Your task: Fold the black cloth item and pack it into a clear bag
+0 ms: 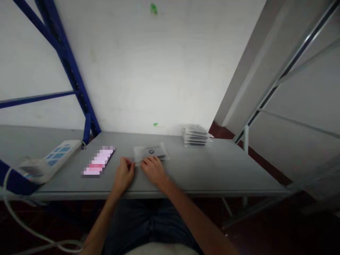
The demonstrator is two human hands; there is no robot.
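A clear plastic pouch with a small dark round part inside lies flat on the grey table. My right hand rests on the pouch's near edge with its fingers curled down on it. My left hand sits just left of the pouch, fingers pinched at its near left corner. What the left fingertips grip is too small to make out.
A stack of similar clear pouches stands at the back right of the table. A blurred pink rectangle lies to the left, and a white power strip with its cable further left. Blue shelf struts rise at the left.
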